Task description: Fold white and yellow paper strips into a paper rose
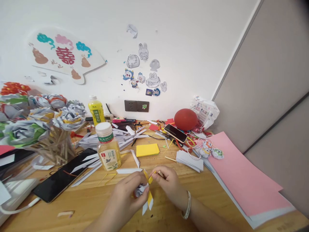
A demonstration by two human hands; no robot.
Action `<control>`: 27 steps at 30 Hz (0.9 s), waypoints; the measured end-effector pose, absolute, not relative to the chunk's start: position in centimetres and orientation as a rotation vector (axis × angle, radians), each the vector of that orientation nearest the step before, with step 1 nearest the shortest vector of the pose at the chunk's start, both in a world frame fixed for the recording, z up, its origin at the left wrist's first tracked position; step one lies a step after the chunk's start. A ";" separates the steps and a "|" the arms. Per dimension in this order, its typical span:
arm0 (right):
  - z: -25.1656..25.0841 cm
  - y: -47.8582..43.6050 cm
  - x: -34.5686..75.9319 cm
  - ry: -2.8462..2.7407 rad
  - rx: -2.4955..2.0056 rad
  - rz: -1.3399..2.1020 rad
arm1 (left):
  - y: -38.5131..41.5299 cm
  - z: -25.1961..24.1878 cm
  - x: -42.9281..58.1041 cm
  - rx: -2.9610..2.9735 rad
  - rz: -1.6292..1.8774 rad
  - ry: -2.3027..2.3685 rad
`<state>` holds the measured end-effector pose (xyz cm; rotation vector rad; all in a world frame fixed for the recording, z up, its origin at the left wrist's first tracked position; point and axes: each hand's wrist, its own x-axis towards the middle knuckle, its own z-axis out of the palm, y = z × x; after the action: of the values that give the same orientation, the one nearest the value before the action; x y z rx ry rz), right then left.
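My left hand (126, 195) and my right hand (169, 185) meet over the wooden table (96, 206) near its front edge. Together they pinch a small folded paper piece (146, 190) made of yellow and white strips. The left fingers close round its white crumpled part. A yellow strip end is pinched in the right fingers. A silver bracelet (187, 206) is on my right wrist.
A plastic tea bottle (108, 146) and a yellow bottle (96, 110) stand behind. A dark tablet (65, 175), yellow paper stack (147, 149), white strips (116, 137), phone (175, 132), red ball (185, 119), pink sheets (241, 174) and paper flowers (36, 119) lie around.
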<state>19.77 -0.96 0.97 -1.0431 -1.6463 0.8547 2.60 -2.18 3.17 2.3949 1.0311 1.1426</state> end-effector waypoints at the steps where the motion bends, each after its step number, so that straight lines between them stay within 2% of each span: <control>1: 1.2 -1.0 20.0 -1.657 -1.051 0.833 | -2.0 3.0 2.5 2.374 1.113 1.080; 9: 1.7 -1.7 20.1 -1.993 -0.810 0.658 | -0.9 2.9 2.2 2.149 1.109 1.280; 17: 0.9 -1.9 19.2 -1.901 -0.927 0.577 | -0.9 2.7 2.6 1.937 1.043 1.180; 27: 0.7 -2.1 19.3 -1.856 -0.805 0.465 | -1.0 2.6 2.7 1.907 1.019 1.249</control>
<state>19.33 -2.11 0.74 -0.8046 -1.8559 0.4646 2.67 -1.02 2.62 1.9066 1.2492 1.0192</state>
